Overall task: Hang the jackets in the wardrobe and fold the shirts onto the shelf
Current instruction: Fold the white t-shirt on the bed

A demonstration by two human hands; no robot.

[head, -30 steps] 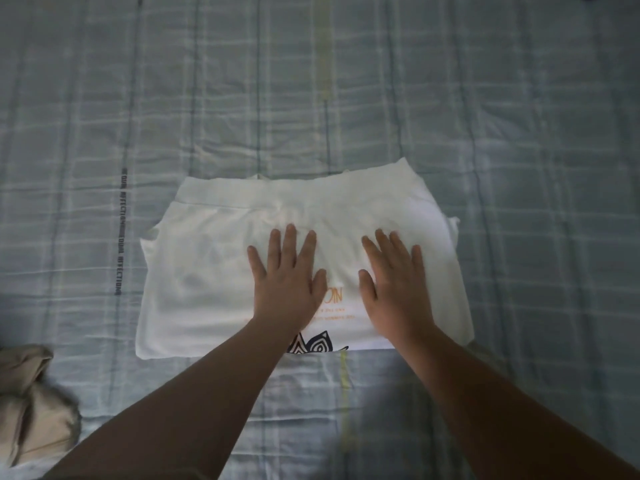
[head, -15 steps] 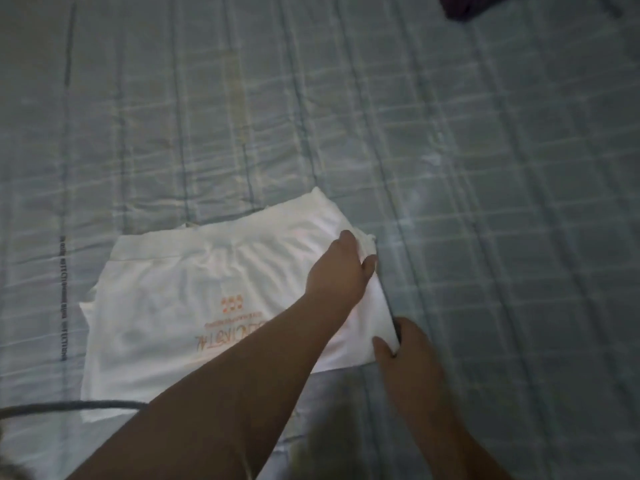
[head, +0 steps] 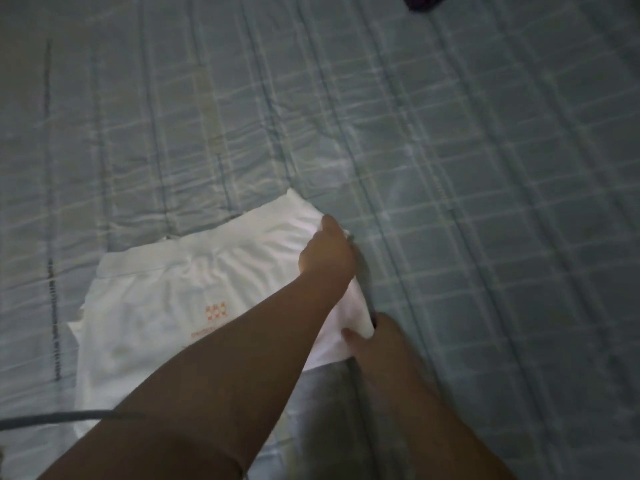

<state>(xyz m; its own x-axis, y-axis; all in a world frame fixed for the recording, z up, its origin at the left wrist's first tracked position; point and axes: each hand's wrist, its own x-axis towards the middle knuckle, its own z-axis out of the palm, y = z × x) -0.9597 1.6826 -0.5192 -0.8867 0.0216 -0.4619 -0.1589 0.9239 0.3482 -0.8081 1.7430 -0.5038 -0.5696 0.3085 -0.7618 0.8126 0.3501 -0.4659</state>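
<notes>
Light dim and bluish throughout. Brightest patch: the shirt (head: pixel 242 247) just beside the fingers (head: pixel 329 226) of the left hand (head: pixel 327 261). Soft shadow on the bed (head: pixel 485 202) just below the fingers. Picture soft and grainy, darker well away from them.

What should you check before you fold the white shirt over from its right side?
1. Left hand grips the white shirt's far right edge: ok.
2. Right hand pinches its near right corner: ok.
3. Shirt lies flat on the bedspread: ok, slight wrinkles.
4. Grey cord clear of the shirt's near left part: cannot tell.
5. Shelf ready: cannot tell, out of view.
</notes>
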